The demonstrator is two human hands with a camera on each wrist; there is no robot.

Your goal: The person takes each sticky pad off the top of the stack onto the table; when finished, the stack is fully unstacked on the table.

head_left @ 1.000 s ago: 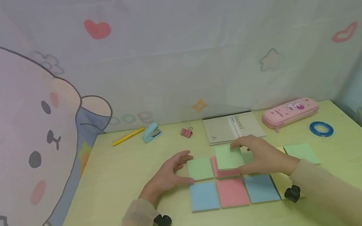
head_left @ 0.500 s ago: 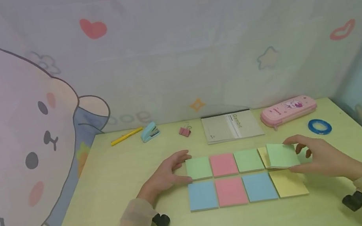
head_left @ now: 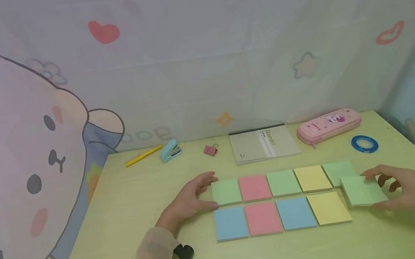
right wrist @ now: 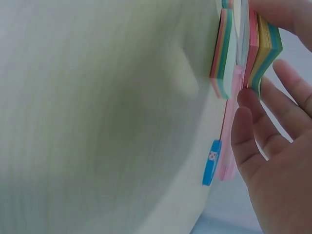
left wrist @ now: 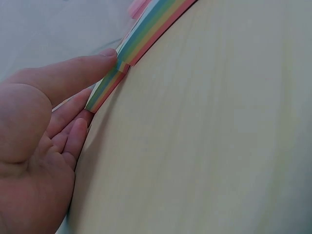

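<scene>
My right hand (head_left: 411, 187) pinches a light green sticky note pad (head_left: 362, 189) by its right side, thumb at the near edge and fingers at the far edge. It is held raised over the right end of the front row, overlapping a flat green pad (head_left: 337, 170) in the back row. The right wrist view shows its coloured layers (right wrist: 263, 48) between thumb and fingers. My left hand (head_left: 186, 199) rests at the left end of the back row, thumb and fingers extended along the outer edge of another green pad (head_left: 226, 192). Its thumb (left wrist: 87, 68) touches the layered pad edge in the left wrist view.
Pads lie in two rows, including a blue pad (head_left: 230, 223) and a yellow pad (head_left: 329, 208). Behind them are a yellow pen (head_left: 143, 155), blue stapler (head_left: 170, 151), pink binder clip (head_left: 210, 148), notebook (head_left: 263, 144), pink pencil case (head_left: 329, 125) and blue tape roll (head_left: 364, 144).
My right hand has carried the green pad from above the back row's pink pad rightward, then nearer, to the right of the front row's yellow pad. The left hand has stayed in place.
</scene>
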